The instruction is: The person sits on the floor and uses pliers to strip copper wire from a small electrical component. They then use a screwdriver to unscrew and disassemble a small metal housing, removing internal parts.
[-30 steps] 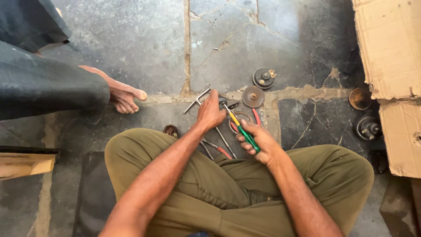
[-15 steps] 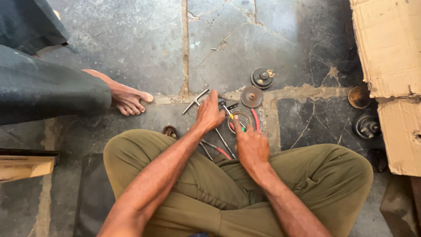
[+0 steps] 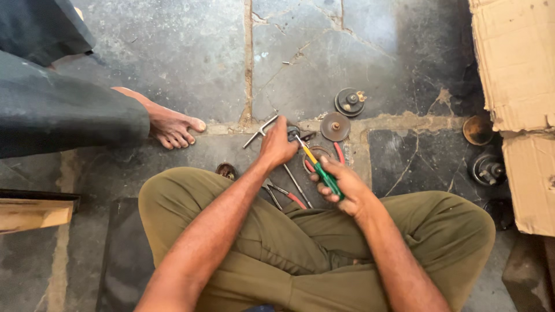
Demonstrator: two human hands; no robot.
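Observation:
I sit cross-legged on a stone floor. My right hand grips a screwdriver with a green and yellow handle, its tip pointing up-left toward a small dark metal part. My left hand is closed over that part, pressing it against the floor. Under my hands lie pliers with red handles, a thin metal rod and a bent metal wrench.
Round metal discs lie just beyond my hands. More round parts sit by torn cardboard at right. Another person's bare foot rests at left, above a wooden plank. A small round cap lies by my knee.
My right hand with the screwdriver dipped toward the part half a second ago and has drawn back slightly to the right. My left hand stays on the part.

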